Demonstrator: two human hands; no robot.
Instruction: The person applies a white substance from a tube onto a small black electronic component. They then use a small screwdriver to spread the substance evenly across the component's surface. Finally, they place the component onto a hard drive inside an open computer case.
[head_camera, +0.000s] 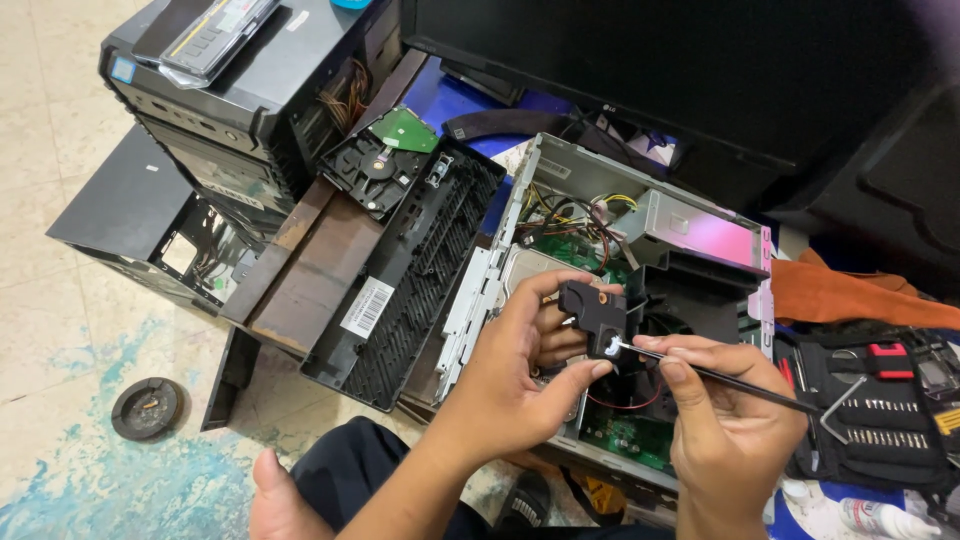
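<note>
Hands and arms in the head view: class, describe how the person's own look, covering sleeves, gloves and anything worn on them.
Both are bare: the left hand and right hand have no gloves, and no rings or watch show. The forearms show no sleeves. Fingernails are short.

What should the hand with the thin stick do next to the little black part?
Probably press the thin black tool a touch deeper: its tip already meets the small black part, which the left hand grips steady over the open computer case, while the right hand guides it.

pale tiled floor with blue-green stains, worn wooden table, even indoor light
</note>
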